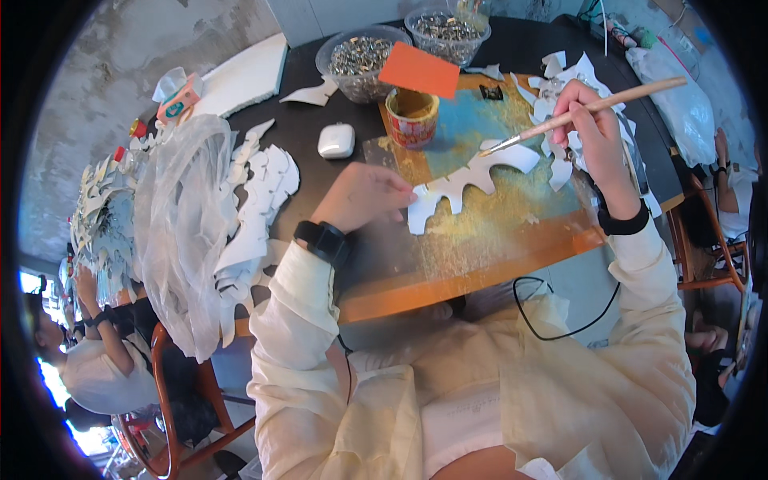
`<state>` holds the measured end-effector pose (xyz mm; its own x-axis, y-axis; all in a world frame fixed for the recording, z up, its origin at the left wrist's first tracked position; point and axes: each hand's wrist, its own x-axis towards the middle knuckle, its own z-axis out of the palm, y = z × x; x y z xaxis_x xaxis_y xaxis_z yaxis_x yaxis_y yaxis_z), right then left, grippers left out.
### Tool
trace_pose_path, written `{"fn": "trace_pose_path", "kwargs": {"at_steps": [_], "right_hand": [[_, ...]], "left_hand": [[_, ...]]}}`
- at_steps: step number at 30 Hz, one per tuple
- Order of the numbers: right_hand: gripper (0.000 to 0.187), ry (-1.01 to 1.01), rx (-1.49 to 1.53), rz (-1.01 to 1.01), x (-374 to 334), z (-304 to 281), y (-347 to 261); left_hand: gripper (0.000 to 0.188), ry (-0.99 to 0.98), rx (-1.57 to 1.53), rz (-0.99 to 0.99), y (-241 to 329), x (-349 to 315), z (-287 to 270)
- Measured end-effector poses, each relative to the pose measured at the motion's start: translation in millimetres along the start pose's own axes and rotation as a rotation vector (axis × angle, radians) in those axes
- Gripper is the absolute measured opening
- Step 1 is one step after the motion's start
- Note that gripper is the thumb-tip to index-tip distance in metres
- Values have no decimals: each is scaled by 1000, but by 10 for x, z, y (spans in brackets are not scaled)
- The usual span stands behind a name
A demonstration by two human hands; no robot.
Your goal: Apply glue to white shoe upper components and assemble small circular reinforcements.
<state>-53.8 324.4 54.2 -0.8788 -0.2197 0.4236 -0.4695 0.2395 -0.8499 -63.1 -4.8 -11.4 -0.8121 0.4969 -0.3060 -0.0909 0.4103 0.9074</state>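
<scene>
My left hand (373,194) pinches the left end of a white foam cutout (464,181) with a scalloped lower edge. Between the fingers of my right hand (593,136) is a paintbrush (552,125) with a long wooden handle. Its bristles touch, or nearly touch, the upper edge of the cutout. Beneath the cutout lies a board (480,232) smeared with yellow and blue. Just beyond my left hand stands a small red-patterned tub (412,128) with yellowish stuff coating its inside. An orange card (419,70) sits behind the tub's rim.
Two clear bowls of small metal parts, one a round bowl (364,60), stand at the back. A white earphone case (336,141) lies left of the tub. White cutouts (258,204) and crumpled plastic (180,232) fill the left side. More white pieces (560,96) are heaped at right.
</scene>
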Motion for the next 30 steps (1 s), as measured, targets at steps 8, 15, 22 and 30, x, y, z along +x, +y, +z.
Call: {"fn": "trace_pose_path", "kwargs": {"at_steps": [8, 15, 22, 30], "right_hand": [[19, -136, 10, 15, -336, 390, -58], [18, -175, 8, 58, -315, 492, -30], [18, -165, 22, 23, -313, 461, -41], [16, -174, 22, 65, -312, 397, -88]], "left_hand": [[22, 11, -45, -44, 57, 6, -4], [24, 19, -57, -64, 55, -11, 4], [24, 13, -53, -54, 60, -5, 17], [23, 19, -58, -37, 40, -2, 15]]}}
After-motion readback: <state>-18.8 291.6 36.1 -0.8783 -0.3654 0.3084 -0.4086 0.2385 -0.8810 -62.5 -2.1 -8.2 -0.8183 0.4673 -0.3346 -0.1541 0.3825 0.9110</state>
